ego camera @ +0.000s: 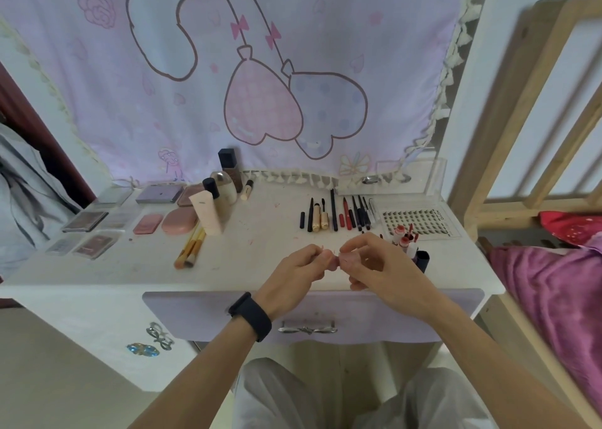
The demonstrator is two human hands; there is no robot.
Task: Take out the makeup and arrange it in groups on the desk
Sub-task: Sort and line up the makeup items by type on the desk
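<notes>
Both hands meet above the front edge of the white desk surface [260, 252]. The left hand [294, 274], with a black band [250, 316] on its wrist, and the right hand [381, 266] each have their grip closed around the same small pale pink item [337, 261], pinching it from opposite sides with curled fingertips. The item is too blurred to tell what it is. Just beyond the right hand stand a few small red-capped tubes [402, 238] beside a dark cup [422, 259], with a clear tray of false lashes [420, 222] behind them. A row of slim dark, red and cream pencils and tubes [335, 215] lies side by side near the middle. Further left are wooden-handled brushes [190, 248], a cream squeeze tube [207, 213], a pink oval compact [179, 221] and flat rectangular palettes [88, 222] grouped at the left end. A dark-capped brown bottle [231, 169] stands at the back.
</notes>
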